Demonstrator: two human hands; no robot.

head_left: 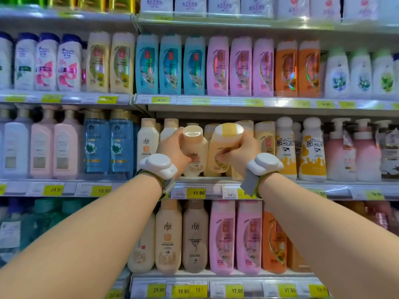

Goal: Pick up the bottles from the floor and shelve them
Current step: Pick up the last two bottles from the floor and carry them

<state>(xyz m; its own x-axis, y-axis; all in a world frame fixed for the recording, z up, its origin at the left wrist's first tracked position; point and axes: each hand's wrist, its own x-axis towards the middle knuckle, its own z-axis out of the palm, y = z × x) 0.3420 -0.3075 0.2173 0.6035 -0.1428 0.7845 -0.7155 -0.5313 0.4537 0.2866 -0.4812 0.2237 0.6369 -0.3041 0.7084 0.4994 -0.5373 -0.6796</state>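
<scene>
At the middle shelf of a shop aisle, you are holding two bottles, one in each hand. Your left hand is gripping a beige bottle, fingers curled round its body, its base resting at the shelf edge. Just right of it, your right hand is gripping a yellow bottle, tilted back toward you and not yet upright. Both are being set into the front row, so I judge this pair nearly shelved, though neither is released. The floor is out of view, so I cannot tell how many bottles are waiting. Count: two hands, two held bottles, one white wrist device on each arm.
</scene>
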